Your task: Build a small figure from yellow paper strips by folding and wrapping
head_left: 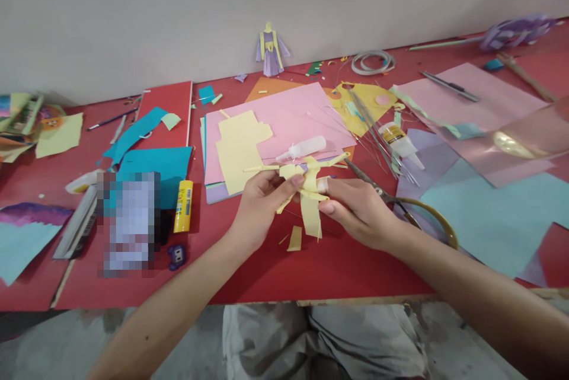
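Note:
Both hands meet over the red table (275, 273) and hold a small pale yellow paper figure (310, 187) with thin arms sticking out sideways and strips hanging down. My left hand (262, 202) pinches its left side with thumb and fingers. My right hand (358, 208) grips its right side, one fingertip wrapped in a white plaster. A yellow paper scrap (294, 238) lies just below the figure. A small clear glue bottle (304, 148) lies on the pink paper (288, 113) right behind the hands.
Scissors (400, 202) lie right of my right hand, beside wires (377, 131) and a white glue bottle (400, 140). A yellow glue stick (184, 206) and teal paper (155, 166) lie left. A finished purple paper doll (271, 51) stands by the wall. Coloured sheets cover the right side.

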The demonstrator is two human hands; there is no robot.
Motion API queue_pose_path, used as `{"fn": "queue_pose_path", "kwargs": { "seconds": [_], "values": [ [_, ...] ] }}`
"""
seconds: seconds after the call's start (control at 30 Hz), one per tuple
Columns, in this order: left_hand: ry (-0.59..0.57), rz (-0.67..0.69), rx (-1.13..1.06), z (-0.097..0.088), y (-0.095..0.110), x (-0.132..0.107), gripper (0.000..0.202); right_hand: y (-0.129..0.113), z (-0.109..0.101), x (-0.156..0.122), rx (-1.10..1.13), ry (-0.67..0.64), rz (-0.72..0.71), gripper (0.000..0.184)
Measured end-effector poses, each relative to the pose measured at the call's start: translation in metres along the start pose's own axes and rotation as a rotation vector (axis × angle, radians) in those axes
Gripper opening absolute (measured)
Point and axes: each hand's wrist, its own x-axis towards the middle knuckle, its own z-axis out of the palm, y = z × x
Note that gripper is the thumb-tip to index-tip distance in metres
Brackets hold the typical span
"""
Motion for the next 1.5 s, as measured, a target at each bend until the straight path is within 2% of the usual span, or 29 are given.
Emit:
{"fn": "queue_pose_path", "kwargs": {
  "seconds": [0.23, 0.87, 0.97, 1.1, 1.2, 1.37, 1.5],
  "values": [
    [0.009, 0.044, 0.129, 0.0, 0.001, -0.002, 0.02, -0.002, 0.0, 0.002, -0.012, 0.013, 0.009, 0.034],
    [0.041, 0.117, 0.217, -0.001, 0.001, -0.003, 0.022, -0.002, 0.0, 0.003, -0.06, 0.016, -0.024, 0.031],
    [0.069, 0.195, 0.336, 0.0, 0.004, -0.007, 0.021, -0.002, 0.001, 0.003, -0.117, 0.033, -0.025, 0.026],
    [0.135, 0.393, 0.54, 0.002, 0.008, -0.013, 0.014, -0.003, 0.004, 0.003, -0.154, 0.094, -0.015, 0.024],
    [0.14, 0.503, 0.637, 0.002, 0.008, -0.015, 0.007, -0.003, 0.005, 0.003, -0.155, 0.112, -0.017, 0.026],
    [0.133, 0.581, 0.73, -0.001, 0.006, -0.012, 0.007, -0.004, 0.005, 0.003, -0.129, 0.118, 0.0, 0.025],
    [0.098, 0.618, 0.735, -0.003, 0.004, -0.011, 0.006, -0.003, 0.006, 0.003, -0.087, 0.103, 0.079, 0.023]
  ]
}}
